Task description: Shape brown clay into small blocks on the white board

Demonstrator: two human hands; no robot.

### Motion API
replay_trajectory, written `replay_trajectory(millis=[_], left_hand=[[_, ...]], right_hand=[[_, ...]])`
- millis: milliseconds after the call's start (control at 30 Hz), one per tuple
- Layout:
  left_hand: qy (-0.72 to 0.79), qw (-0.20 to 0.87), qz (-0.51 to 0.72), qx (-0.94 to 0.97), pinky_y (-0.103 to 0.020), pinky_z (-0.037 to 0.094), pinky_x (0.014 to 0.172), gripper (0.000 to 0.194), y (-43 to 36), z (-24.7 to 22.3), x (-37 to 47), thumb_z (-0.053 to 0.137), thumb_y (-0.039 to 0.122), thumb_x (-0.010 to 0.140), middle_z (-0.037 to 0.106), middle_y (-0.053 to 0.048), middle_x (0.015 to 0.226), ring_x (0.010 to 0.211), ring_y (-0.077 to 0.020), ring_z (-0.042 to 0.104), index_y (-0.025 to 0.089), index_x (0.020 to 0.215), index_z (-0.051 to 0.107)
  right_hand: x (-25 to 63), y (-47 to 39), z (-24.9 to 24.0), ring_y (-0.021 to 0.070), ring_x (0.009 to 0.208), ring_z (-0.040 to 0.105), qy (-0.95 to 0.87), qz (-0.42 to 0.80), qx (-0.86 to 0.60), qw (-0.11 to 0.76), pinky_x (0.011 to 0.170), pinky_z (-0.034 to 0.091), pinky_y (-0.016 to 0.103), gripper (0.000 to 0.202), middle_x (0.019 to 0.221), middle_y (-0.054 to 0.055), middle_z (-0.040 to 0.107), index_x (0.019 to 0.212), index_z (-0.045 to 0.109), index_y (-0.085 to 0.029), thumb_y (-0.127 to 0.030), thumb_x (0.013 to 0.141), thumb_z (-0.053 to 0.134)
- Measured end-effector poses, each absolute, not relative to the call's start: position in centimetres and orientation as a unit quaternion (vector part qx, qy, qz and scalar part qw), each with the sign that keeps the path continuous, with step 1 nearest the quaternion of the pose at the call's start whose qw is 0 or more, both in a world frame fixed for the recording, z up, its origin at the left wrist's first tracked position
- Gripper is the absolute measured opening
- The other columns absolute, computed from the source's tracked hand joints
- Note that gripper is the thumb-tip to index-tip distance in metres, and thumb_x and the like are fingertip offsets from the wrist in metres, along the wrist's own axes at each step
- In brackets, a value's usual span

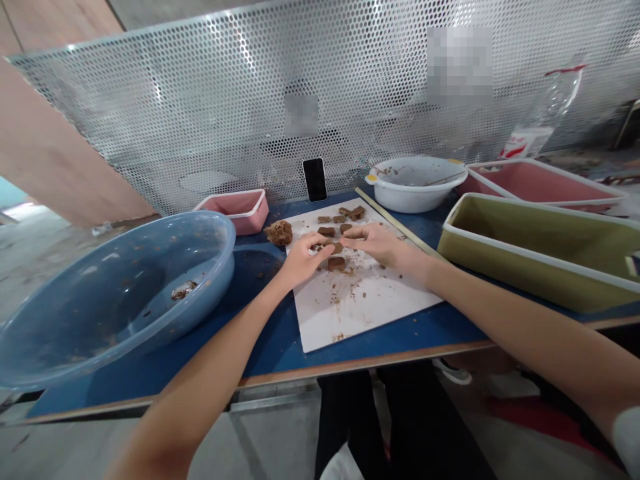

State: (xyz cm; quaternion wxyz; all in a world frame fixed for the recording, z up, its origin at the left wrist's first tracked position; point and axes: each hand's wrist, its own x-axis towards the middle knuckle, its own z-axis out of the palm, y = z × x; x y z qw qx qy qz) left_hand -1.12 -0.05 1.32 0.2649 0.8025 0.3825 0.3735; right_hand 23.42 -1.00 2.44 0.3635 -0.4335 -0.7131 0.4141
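Over a white board (pixel 370 303) strewn with brown crumbs, my left hand (pixel 306 259) closes its thumb and fingers on a small brown clay piece (pixel 334 249). My right hand (pixel 373 243) comes from the other side, its fingertips at the same piece; the thumb and forefinger look close together. Just in front of the hands lies a brown block (pixel 337 264). Several more brown pieces (pixel 356 213) rest toward the board's far edge. A rough brown lump (pixel 279 233) sits at the board's left edge.
A large blue basin (pixel 125 353) stands left, with a small pink tub (pixel 254 217) behind it. A phone (pixel 315 180) leans on the mesh. A white basin (pixel 415 197), a stick (pixel 400 227), a green trough (pixel 530 267), a pink trough (pixel 545 183) and a bottle (pixel 545 113) are right.
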Motion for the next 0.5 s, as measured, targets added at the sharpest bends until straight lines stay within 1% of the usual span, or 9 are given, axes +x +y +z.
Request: replay_trajectory(millis=[100, 233, 367, 500], left_hand=[[0.382, 0.266, 0.373, 0.802, -0.039, 0.056, 0.095, 0.031, -0.13, 1.37, -1.08, 0.072, 0.049, 0.100, 0.081, -0.010, 0.112, 0.104, -0.0253, 0.074, 0.020, 0.101, 0.083], [0.385, 0.273, 0.376, 0.798, -0.039, 0.056, 0.093, 0.033, -0.13, 1.34, -1.00, 0.072, 0.050, 0.100, 0.081, -0.010, 0.111, 0.102, -0.0257, 0.074, 0.020, 0.101, 0.083], [0.385, 0.267, 0.384, 0.796, -0.041, 0.056, 0.097, 0.033, 0.02, 1.15, -1.02, 0.073, 0.051, 0.099, 0.083, -0.010, 0.109, 0.105, -0.0273, 0.074, 0.020, 0.098, 0.083], [0.373, 0.289, 0.399, 0.786, -0.042, 0.057, 0.102, 0.039, 0.26, 0.95, -1.21, 0.071, 0.055, 0.101, 0.083, -0.012, 0.115, 0.110, -0.0286, 0.075, 0.019, 0.105, 0.086]], right_hand=[[23.33, -1.09, 2.47, 0.0283, 0.095, 0.069, -0.712, 0.422, -0.420, 0.372, 0.086, 0.055, 0.044, 0.055, 0.095, 0.006, 0.077, 0.083, 0.076, -0.025, -0.080, 0.084, 0.078], [23.27, -1.18, 2.53, 0.0308, 0.101, 0.072, -0.714, 0.398, -0.442, 0.369, 0.091, 0.057, 0.047, 0.050, 0.100, 0.008, 0.079, 0.085, 0.079, -0.026, -0.075, 0.090, 0.075], [23.24, -1.22, 2.62, 0.0327, 0.108, 0.074, -0.737, 0.351, -0.444, 0.370, 0.101, 0.056, 0.049, 0.041, 0.108, 0.008, 0.082, 0.088, 0.080, -0.026, -0.067, 0.089, 0.081], [23.27, -0.90, 2.29, 0.0357, 0.116, 0.075, -0.746, 0.325, -0.441, 0.378, 0.107, 0.056, 0.053, 0.044, 0.113, 0.010, 0.082, 0.088, 0.081, -0.026, -0.070, 0.093, 0.078]])
